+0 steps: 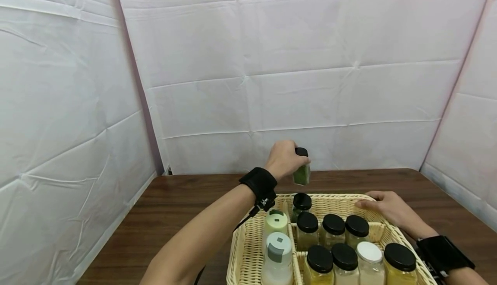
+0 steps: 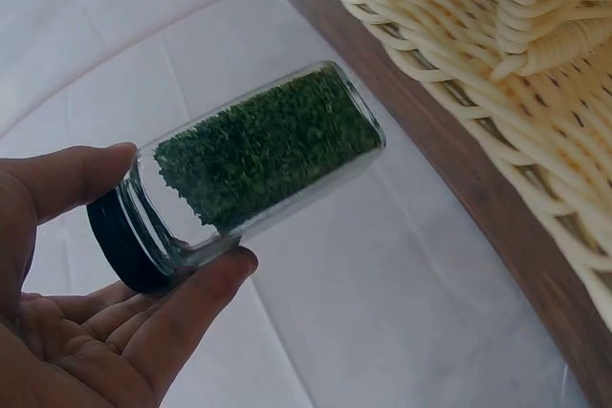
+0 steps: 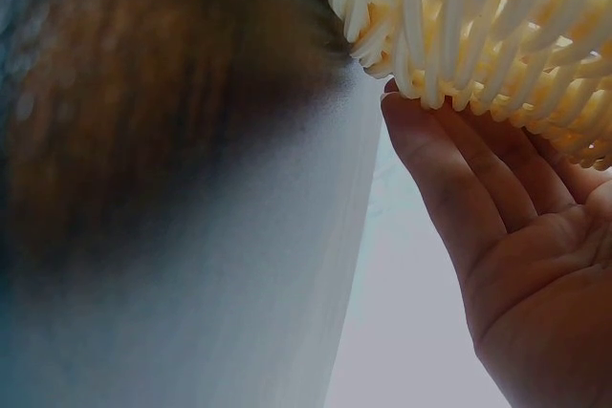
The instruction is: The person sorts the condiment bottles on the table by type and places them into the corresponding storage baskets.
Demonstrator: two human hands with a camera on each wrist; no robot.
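Observation:
My left hand [image 1: 285, 160] holds a small glass jar of green dried herbs [image 1: 301, 173] by its black-lidded top, lifted above the far edge of a cream wicker basket [image 1: 244, 250]. In the left wrist view the herb jar [image 2: 258, 164] lies tilted between thumb and fingers [image 2: 182, 308], with the basket's weave [image 2: 497, 83] close beside it. My right hand [image 1: 388, 209] rests with straight fingers against the basket's far right rim; the right wrist view shows those fingers [image 3: 459, 179] touching the wicker wall [image 3: 478, 26].
Inside the basket stand several black-lidded jars of yellowish contents [image 1: 334, 233], one white-lidded jar [image 1: 369, 259] and two pale bottles with green caps [image 1: 277, 242]. The basket sits on a dark wooden table [image 1: 174, 207] enclosed by white sheet walls [image 1: 295, 82].

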